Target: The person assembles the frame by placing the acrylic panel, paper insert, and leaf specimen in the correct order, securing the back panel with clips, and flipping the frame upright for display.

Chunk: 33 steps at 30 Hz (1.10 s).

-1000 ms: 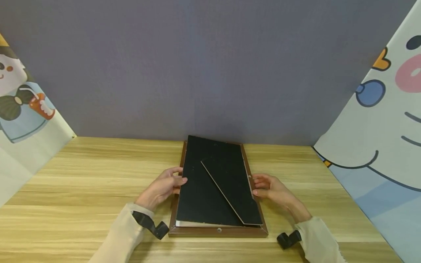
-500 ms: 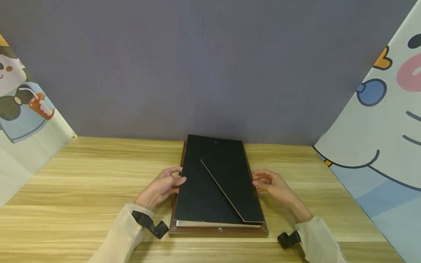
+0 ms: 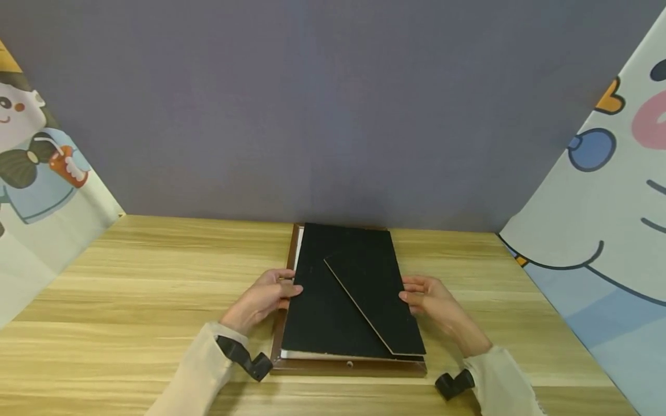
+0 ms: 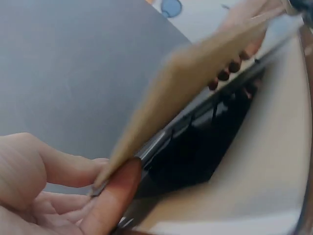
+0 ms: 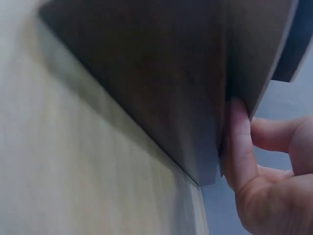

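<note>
A brown picture frame [image 3: 312, 367] lies face down on the wooden table in the head view. Over it is a black backing board [image 3: 318, 315] with a slanted stand leg [image 3: 376, 289], lifted a little off the frame. My left hand [image 3: 260, 297] pinches the board's left edge, thumb on top. On the opposite edge, my right hand [image 3: 439, 306] pinches it too. The left wrist view shows the board's tan underside [image 4: 168, 83] tilted above a dark glossy surface [image 4: 186, 156]. In the right wrist view, one finger sits between the board [image 5: 257, 44] and the frame.
Beyond the wooden table [image 3: 156, 277] rises a grey upright panel [image 3: 312, 115], close behind the frame's far end. Printed cartoon sheets flank it, one at the left [image 3: 47, 254] and one at the right [image 3: 588, 225].
The board has shifted slightly right and toward me relative to the frame, uncovering a white strip along its left side. My right hand has gone from the frame's edge to pinching the board.
</note>
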Available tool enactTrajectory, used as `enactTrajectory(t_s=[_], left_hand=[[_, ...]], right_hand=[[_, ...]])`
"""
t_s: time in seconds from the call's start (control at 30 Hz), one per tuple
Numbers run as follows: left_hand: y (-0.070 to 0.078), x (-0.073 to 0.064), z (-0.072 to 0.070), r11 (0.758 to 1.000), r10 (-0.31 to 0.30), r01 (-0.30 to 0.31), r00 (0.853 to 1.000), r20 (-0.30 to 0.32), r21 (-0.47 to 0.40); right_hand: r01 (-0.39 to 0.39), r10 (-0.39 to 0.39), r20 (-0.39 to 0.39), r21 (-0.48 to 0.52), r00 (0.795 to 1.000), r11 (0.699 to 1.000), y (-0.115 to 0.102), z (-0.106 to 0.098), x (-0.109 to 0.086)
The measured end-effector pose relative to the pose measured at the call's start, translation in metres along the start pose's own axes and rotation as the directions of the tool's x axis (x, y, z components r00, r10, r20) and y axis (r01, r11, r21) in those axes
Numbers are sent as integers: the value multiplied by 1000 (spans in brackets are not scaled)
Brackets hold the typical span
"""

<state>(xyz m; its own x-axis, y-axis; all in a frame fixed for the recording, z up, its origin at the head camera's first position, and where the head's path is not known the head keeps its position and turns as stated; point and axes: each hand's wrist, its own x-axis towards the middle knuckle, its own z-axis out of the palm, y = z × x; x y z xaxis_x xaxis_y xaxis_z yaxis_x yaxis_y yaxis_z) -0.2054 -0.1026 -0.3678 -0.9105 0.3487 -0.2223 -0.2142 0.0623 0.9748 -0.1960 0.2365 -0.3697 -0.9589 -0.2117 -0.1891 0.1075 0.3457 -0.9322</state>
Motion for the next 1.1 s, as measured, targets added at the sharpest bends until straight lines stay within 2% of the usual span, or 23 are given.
enactTrajectory(t_s=[0.1,0.23,0.3,0.43,0.6,0.77,1.1], left_hand=[[3,0,1,990,-1,10,998,-63,144],[8,-2,5,945,28,25,987,-155,327],[10,-3,7,920,49,29,981,-189,390],[12,-5,9,877,79,31,975,-207,480],[14,-6,9,841,91,31,976,-198,541],[13,-5,10,827,107,17,976,-188,563],[12,-4,10,819,114,13,976,-185,574]], right_hand=[[0,0,-9,-1,1000,1000,0,3,1],[12,-13,-26,-26,1000,1000,-1,8,3],[21,-23,-35,-42,999,999,-1,9,4],[33,-37,-63,-63,997,997,-2,11,6],[39,-43,-63,-64,997,997,0,11,7],[31,-36,-66,-69,997,997,0,8,7],[36,-41,-55,-89,998,995,-2,8,6]])
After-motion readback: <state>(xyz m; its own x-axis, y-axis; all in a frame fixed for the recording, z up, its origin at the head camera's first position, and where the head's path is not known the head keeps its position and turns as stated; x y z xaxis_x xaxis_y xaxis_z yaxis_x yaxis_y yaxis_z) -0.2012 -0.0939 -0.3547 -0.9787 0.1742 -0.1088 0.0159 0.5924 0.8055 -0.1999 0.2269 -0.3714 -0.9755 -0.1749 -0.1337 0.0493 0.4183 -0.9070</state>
